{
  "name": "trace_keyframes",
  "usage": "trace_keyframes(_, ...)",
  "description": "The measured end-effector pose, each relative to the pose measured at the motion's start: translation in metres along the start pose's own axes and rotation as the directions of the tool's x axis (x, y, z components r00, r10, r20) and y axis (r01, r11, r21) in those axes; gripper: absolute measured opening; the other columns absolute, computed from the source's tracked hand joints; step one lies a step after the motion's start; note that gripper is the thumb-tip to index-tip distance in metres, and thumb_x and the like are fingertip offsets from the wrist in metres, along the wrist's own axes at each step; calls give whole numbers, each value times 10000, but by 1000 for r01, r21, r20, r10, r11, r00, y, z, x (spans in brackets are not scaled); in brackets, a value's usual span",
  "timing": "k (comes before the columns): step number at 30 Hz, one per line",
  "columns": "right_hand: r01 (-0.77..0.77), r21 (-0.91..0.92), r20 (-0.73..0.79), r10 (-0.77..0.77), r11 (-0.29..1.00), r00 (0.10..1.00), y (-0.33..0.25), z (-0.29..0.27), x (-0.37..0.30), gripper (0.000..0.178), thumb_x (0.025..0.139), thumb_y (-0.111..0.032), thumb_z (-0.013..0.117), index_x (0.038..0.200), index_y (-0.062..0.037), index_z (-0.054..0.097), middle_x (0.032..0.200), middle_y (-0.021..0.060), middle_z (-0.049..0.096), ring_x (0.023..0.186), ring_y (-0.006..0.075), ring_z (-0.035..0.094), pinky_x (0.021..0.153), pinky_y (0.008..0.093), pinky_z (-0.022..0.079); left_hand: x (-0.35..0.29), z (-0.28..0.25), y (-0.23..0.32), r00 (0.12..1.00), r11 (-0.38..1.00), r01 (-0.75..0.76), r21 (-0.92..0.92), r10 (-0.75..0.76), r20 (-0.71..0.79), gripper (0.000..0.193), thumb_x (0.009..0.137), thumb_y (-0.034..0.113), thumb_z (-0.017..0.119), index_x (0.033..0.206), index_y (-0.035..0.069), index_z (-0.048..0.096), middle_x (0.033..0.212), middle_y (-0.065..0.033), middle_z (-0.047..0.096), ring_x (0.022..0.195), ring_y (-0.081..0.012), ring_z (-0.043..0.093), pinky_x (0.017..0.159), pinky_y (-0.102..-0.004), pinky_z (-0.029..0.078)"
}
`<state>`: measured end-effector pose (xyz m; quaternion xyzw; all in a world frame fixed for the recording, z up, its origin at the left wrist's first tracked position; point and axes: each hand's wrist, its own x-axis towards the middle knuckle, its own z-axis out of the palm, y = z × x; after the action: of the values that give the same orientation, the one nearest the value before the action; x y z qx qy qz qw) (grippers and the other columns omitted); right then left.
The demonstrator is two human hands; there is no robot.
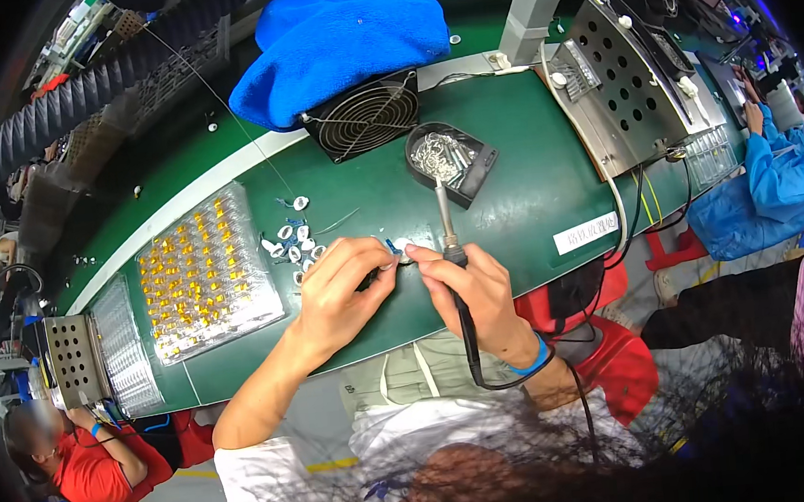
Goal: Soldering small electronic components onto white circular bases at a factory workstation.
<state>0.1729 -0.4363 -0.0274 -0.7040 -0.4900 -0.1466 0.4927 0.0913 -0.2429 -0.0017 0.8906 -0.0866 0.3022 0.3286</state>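
Note:
In my right hand point(481, 297) is a soldering iron point(445, 214), its metal barrel pointing away toward a black scoop-shaped tray point(479, 171) of small silvery parts. My left hand point(343, 284) is closed in a pinch near a small white round piece with a blue bit point(403, 248). The fingertips of both hands meet at this piece, and they partly hide it. Just beyond my left hand lies a loose cluster of white oval pieces point(293, 244) with blue bits.
A clear tray of yellow parts point(197, 267) lies at left on the green bench point(530, 203). At the back, a blue cloth point(339, 48) covers a black fan point(365, 117). A perforated metal box point(611, 83) stands right. Co-workers sit at both sides.

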Motion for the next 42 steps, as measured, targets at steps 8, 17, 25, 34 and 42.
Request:
trace_keyframes(8,110,-164,176,-80,980,981,-2,-1,0,520,734,-45,700,1250,-97,670,1308,56,715,946,246,639,741,369,492,-13,-15,2,972,997,-80,12,75,223,209,808,1,776,996,14,685,1023,-90,693,900,-294,681,769,-383,577)
trace_keyframes(17,-14,37,97,11,999,995,1,1,-2,396,788,88,766,1145,-20,636,1275,140,732,929,331,671,815,400,564,-44,-189,-84,923,728,379,571,-342,-177,195,885,-24,726,1074,23,735,1050,-167,746,995,-339,722,876,-393,566)
trace_keyframes(25,40,49,37,-42,998,998,4,6,-2,437,794,67,781,1191,-18,623,1235,146,744,860,292,662,733,390,552,-59,-227,-127,915,679,338,652,-398,-60,191,907,0,675,1082,23,747,1017,-188,733,944,-382,703,859,-432,560)
trace_keyframes(34,-11,67,61,7,998,998,2,-4,-7,423,814,93,760,1211,13,637,1260,168,729,916,336,686,791,394,569,-50,-219,-123,880,755,462,466,-457,-131,182,899,-50,700,1073,-20,742,993,-149,758,915,-268,744,867,-348,592)
trace_keyframes(42,57,57,26,-59,997,998,7,-5,-9,436,869,56,750,1269,-9,589,1174,196,755,821,336,709,732,389,553,-2,-122,-41,928,897,332,-292,-366,-68,216,883,-139,705,1080,-50,726,1184,-123,666,1056,-177,674,924,-283,561)
